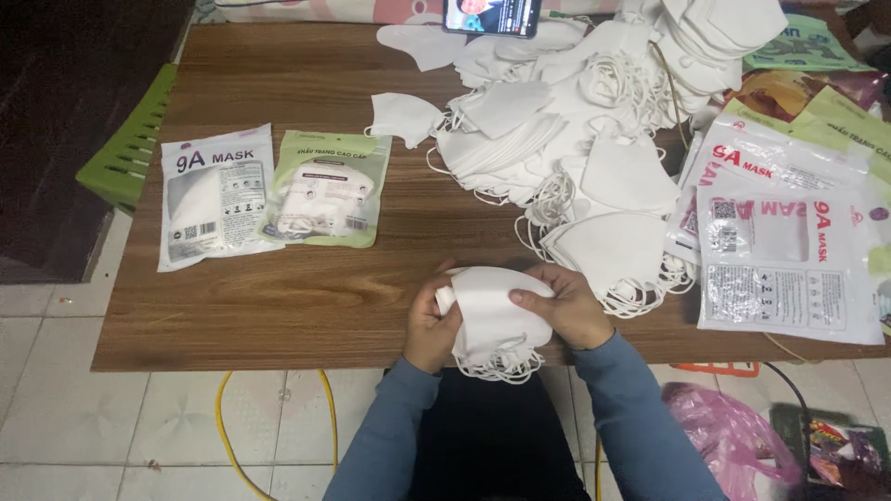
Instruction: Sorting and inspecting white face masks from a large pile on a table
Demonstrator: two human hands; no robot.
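Gripping a small stack of white folded fabric face masks (497, 315) at the near edge of a brown wood-grain table (306, 306), a person in blue long sleeves works over a cluttered packing surface. The left hand (429, 325) clasps the stack from its left side, thumb and fingers closed around the fabric, while the right hand (566, 311) lies over the top right, fingers pressed down on it. White elastic ear loops (501, 369) dangle below the stack, past the table's near edge.

A large loose heap of white masks (575, 121) spreads across the far right part of the surface, reaching almost to the hands. Two sealed mask packets lie side by side toward the left edge: a white printed plastic packet (215, 197) and, just beside it, a pale green printed plastic packet (325, 188). Empty white printed pouches (789, 260) are piled at the right edge. A dark smartphone with a lit screen (492, 16) sits at the far edge. A green plastic stool (125, 153) stands off the left edge, and a yellow cable (227, 417) runs over the tiled floor (111, 417).

Judging by the hanging loops, they could tangle or catch, and the stack, held right at the near edge, could slip to the floor if either grasp loosened.
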